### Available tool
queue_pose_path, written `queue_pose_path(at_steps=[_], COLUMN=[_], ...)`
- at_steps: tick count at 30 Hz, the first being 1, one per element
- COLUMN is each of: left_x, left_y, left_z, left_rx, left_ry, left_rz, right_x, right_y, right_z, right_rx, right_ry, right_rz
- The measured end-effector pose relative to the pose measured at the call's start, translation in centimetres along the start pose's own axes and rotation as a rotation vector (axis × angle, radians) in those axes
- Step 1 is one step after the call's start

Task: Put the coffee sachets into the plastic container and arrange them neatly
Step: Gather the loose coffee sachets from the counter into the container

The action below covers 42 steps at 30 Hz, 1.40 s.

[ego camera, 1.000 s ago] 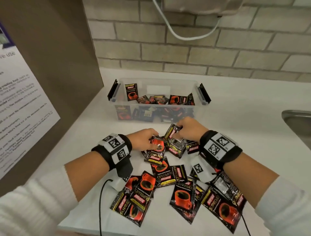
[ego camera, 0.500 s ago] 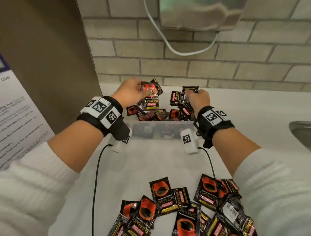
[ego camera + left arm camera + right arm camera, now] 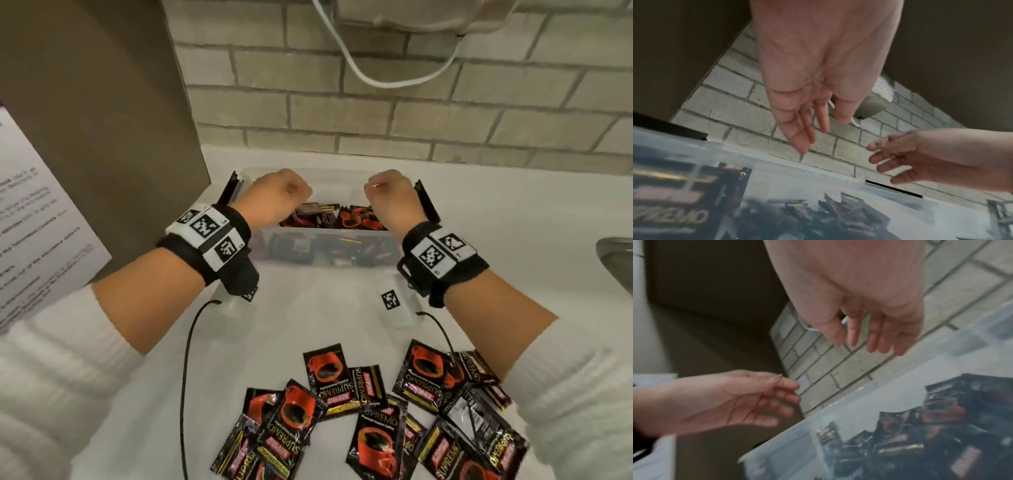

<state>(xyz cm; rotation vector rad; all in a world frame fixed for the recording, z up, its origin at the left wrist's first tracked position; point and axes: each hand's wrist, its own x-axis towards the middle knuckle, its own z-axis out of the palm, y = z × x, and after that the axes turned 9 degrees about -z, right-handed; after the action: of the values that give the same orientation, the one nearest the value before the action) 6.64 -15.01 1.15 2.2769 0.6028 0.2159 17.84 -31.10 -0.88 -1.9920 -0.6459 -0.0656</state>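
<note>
The clear plastic container (image 3: 329,241) with black latches stands at the back of the white counter, holding a jumble of red-and-black coffee sachets (image 3: 356,221). Several more sachets (image 3: 373,407) lie scattered on the counter close to me. My left hand (image 3: 291,193) hovers over the container's left half and my right hand (image 3: 380,188) over its right half. In the left wrist view the left hand (image 3: 818,123) hangs with relaxed fingers and holds nothing. The right hand (image 3: 865,339) in its wrist view is likewise loose and empty. The container wall (image 3: 818,443) shows blurred below.
A brown cabinet side with a printed notice (image 3: 37,219) stands close on the left. The brick wall (image 3: 376,137) runs right behind the container, with a white cable (image 3: 376,80) hanging above. A metal sink edge (image 3: 616,263) sits at the right. Black wrist cables trail across the counter.
Both hands carried sachets from the counter pile up over the container. Those sachets have left the hands, which now hang empty above it.
</note>
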Motion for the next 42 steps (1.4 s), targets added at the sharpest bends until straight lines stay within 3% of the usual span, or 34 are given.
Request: queue_pose_path(at_steps=[2,4,6,7,8,10,14,19,23,27,32,35,39,42], left_x=[-3.2,-6.9,-10.0,-11.4,-12.7,-14.6,-16.3,-15.7,-14.2,-11.6,-7.3,-4.5,0.0,3.6], left_y=[-0.9,-2.2,-3.6,-4.4,-5.1,-6.5,-8.0,-8.6,-8.9,-8.4,-5.6,-2.6,0.5,0.9], left_z=[-0.6,-0.8,-0.5,-0.1,0.5,1.7,3.8,3.9,4.0,2.4,-1.4,-3.0,-2.6,-1.1], left_rx=[0.031,0.217,0.422,0.474,0.507,0.608,0.676,0.476,0.451,0.362,0.111,-0.030,-0.210,-0.208], left_ry=[-0.079,-0.283,-0.508,-0.605,-0.694,-0.806,-0.750,-0.717,-0.685,-0.628,-0.468,-0.289,-0.016,0.105], left_rz=[0.081,0.106,0.094,0.047,-0.014,-0.044,0.085,0.000,-0.024,-0.008,0.007,0.033,0.071,0.036], right_x=[-3.0,-6.2,-8.9,-10.0,-10.9,-12.6,-14.5,-14.0,-12.8,-10.3,-5.9,-3.3,-1.1,0.1], right_y=[-1.3,-2.1,-2.4,-2.4,-2.3,-2.3,-2.5,-2.7,-2.3,-2.0,-1.8,-1.9,-0.9,0.5], right_z=[0.2,0.7,1.3,1.8,2.2,3.0,4.3,5.2,4.6,3.1,0.4,-0.9,-1.8,-1.8], right_rx=[-0.052,-0.196,-0.442,-0.569,-0.683,-0.853,-0.958,-0.882,-0.822,-0.755,-0.084,0.131,0.125,0.147], right_ry=[-0.183,-0.606,-1.097,-1.271,-1.370,-1.407,-1.348,-1.292,-1.213,-0.958,-0.375,-0.044,0.161,0.148], right_rz=[-0.196,-0.306,-0.222,-0.144,-0.115,-0.200,-0.285,-0.294,-0.228,-0.236,-0.005,0.040,0.010,0.099])
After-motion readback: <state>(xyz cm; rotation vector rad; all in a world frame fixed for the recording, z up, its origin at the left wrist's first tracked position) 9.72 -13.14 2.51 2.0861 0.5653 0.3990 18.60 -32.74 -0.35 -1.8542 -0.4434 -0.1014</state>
